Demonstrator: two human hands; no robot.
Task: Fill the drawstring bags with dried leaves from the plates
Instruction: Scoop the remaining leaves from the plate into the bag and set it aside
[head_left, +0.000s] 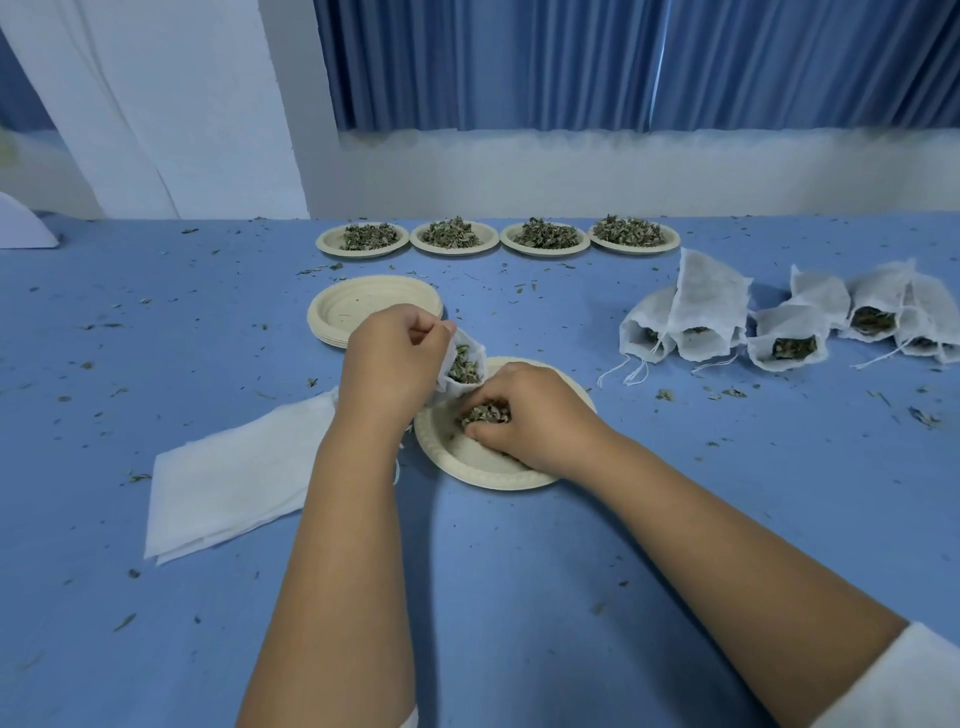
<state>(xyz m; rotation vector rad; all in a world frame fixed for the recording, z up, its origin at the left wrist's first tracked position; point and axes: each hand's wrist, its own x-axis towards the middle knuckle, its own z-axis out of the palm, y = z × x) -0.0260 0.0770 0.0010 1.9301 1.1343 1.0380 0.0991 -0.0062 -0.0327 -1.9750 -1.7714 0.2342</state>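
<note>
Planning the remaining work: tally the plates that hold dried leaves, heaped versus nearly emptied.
Round beige paper plates heaped with dried leaves: 4
Nearly emptied plate under the right hand: 1
Total: 5

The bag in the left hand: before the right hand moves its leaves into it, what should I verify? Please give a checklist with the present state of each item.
1. Left hand holds the bag with its mouth open: ok.
2. Right hand grips a pinch of leaves: ok.
3. Bag sits at the plate rim, so spills land there: ok.
4. Room left in the bag: cannot tell; leaves show near its mouth.
5. More leaves left on this plate: cannot tell; the hand covers the middle.
6. Flat spare bags lie beside the left arm: ok.
</note>
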